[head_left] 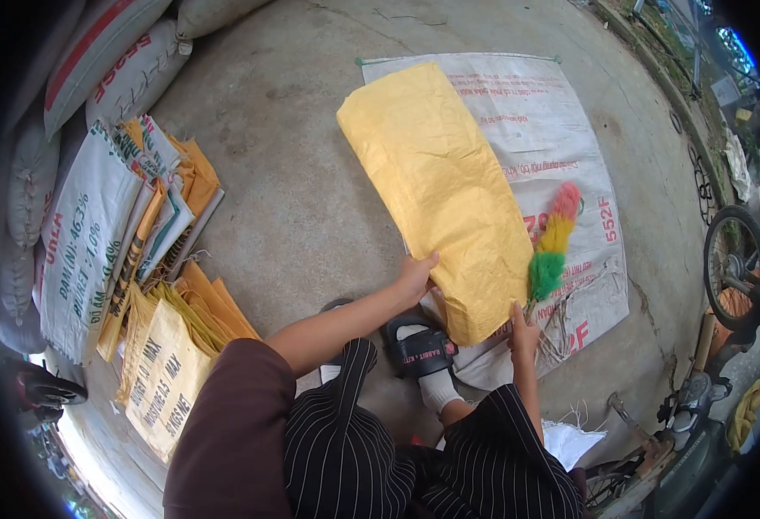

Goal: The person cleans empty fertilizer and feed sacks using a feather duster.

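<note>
A folded yellow woven sack (pixel 449 190) is held out in front of me. My left hand (pixel 417 278) grips its left edge, thumb on top. At the near right corner, my right hand (pixel 524 331) pinches the sack, close to the handle end of a feather duster (pixel 555 238) with pink, yellow and green bands. Beneath the duster, and partly covered by the yellow sack, a white printed sack (pixel 592 199) lies flat on the concrete floor.
At left stand bundles of folded white sacks (pixel 86 233) and yellow sacks (pixel 168 372). Filled sacks (pixel 137 73) are piled behind them. A bicycle wheel (pixel 737 268) and other bike parts line the right side. My sandalled foot (pixel 420 346) is just below the yellow sack.
</note>
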`<state>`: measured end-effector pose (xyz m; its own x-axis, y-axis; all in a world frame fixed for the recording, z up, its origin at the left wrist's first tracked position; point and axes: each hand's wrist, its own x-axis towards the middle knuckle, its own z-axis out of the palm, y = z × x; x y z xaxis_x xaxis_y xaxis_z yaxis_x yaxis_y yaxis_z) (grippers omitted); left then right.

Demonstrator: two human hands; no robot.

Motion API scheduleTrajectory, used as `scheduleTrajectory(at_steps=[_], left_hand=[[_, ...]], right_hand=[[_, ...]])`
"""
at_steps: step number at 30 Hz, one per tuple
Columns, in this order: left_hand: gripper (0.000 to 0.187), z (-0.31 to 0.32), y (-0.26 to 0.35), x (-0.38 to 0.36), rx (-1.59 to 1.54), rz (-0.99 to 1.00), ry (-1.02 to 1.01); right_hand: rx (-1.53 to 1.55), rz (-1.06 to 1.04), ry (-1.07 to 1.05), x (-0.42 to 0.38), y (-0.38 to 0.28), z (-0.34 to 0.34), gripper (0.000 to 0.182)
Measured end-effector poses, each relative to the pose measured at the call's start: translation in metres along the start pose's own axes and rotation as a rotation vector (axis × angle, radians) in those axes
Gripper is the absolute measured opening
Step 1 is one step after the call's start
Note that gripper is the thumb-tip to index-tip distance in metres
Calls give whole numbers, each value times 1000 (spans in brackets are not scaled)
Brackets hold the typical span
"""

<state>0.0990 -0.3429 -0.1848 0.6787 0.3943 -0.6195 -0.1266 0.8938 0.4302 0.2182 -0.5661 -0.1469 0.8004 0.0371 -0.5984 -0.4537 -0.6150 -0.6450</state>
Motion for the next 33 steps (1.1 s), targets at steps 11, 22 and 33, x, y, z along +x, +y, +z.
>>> scheduleTrajectory(at_steps=[11, 22, 33], left_hand=[[95, -25, 126, -35, 282, 205, 543], [63, -84, 184, 75, 661, 215, 648], [34, -14, 259, -212, 818, 972, 243]], right_hand=[[-57, -6, -275, -39, -4, 42, 25], [194, -86, -402, -81, 16, 84, 20], [240, -251, -659, -79, -45, 107, 25]])
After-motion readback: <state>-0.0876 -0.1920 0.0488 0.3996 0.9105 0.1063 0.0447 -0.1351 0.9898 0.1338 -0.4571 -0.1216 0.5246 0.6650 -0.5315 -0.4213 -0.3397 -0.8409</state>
